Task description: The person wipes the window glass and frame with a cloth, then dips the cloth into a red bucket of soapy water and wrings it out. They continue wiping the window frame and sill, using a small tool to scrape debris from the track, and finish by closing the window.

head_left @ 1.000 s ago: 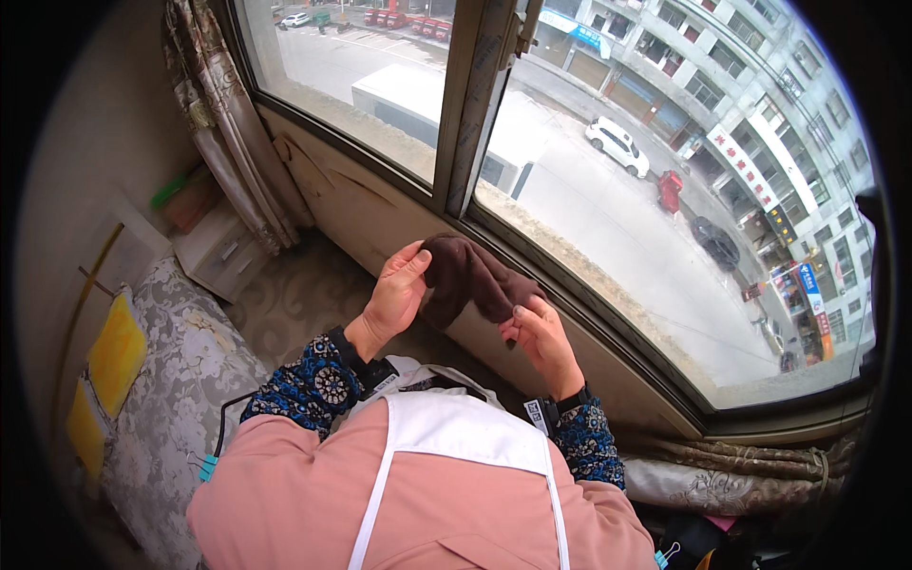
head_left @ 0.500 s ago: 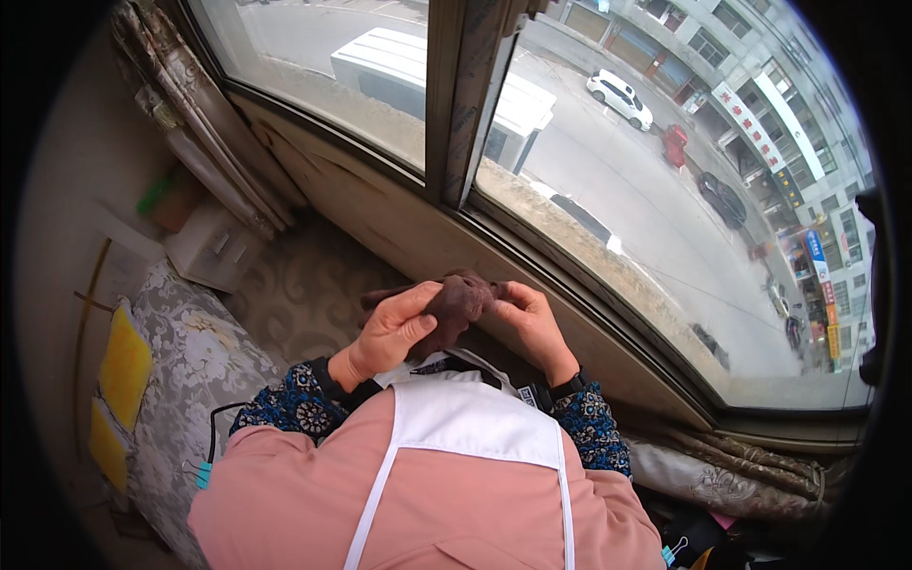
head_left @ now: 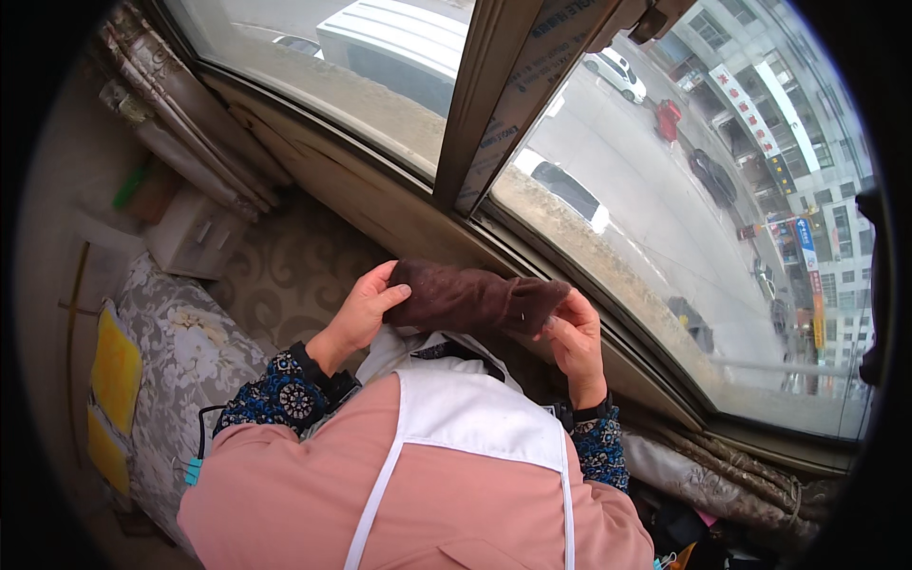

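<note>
A dark brown cloth, folded into a long band, is stretched sideways between my hands in front of my chest. My left hand pinches its left end, the thumb lying on top. At the other end, my right hand grips a corner between thumb and fingers. Small pale specks show on the fabric, and its right part is creased. The cloth hangs in the air near the wall below the window. Whether it is one layer or several I cannot tell.
A large sliding window with a brown frame runs along the front and right. At left stand a bed with grey floral cover, yellow-fronted pillows and a white drawer unit. Curtains hang in the far left corner.
The cloth was bunched between my hands and is now pulled out lengthwise. My right hand has moved right and nearer; my left has shifted slightly left and away. The view has turned slightly.
</note>
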`<action>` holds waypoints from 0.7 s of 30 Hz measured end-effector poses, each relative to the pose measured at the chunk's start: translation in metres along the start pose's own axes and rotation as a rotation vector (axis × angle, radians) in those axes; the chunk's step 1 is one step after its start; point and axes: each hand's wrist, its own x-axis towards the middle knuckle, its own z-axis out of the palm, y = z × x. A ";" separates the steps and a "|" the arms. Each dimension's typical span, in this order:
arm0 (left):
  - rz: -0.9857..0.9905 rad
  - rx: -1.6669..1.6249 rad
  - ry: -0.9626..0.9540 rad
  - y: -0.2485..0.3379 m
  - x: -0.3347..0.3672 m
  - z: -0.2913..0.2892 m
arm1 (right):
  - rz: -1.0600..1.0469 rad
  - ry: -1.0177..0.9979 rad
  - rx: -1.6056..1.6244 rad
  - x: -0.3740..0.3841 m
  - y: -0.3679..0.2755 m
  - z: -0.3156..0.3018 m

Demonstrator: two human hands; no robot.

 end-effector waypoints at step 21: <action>-0.038 0.229 -0.197 -0.011 0.039 0.012 | -0.162 -0.213 -1.278 0.110 0.009 0.035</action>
